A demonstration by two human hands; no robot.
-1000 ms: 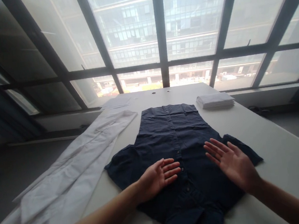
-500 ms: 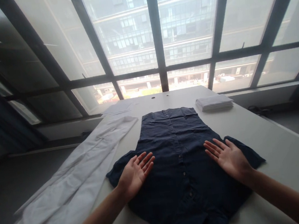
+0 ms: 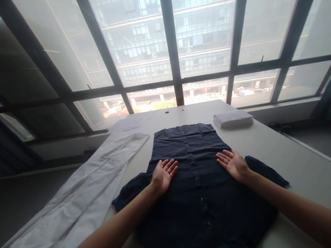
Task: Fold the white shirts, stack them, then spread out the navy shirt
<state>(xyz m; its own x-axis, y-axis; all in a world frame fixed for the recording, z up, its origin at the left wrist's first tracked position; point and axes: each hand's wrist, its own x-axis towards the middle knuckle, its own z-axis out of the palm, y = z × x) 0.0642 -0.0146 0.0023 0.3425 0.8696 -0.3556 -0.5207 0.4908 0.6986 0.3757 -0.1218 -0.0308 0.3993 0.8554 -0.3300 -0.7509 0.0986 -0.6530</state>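
A dark navy button-up shirt (image 3: 198,208) lies spread flat, front up, with its hem at the far end and its collar end close to me. Its short sleeves stick out to both sides. Palm up and fingers stretched, my left hand (image 3: 162,176) is over the left half of the shirt. Mirroring it on the right half is my right hand (image 3: 233,164), also palm up with fingers extended. Neither hand holds anything. Whether the hands touch the fabric or hover just above it, I cannot tell.
The shirt rests on a long white table (image 3: 266,160). White garments (image 3: 80,194) lie along the left edge, with flat white sheets (image 3: 126,123) beyond them. A folded white stack (image 3: 233,119) sits at the far right. Large windows (image 3: 198,27) rise behind the table.
Both hands have moved farther away along the shirt and closer to each other, still palm up. The view has shifted slightly. The shirt lies as before.
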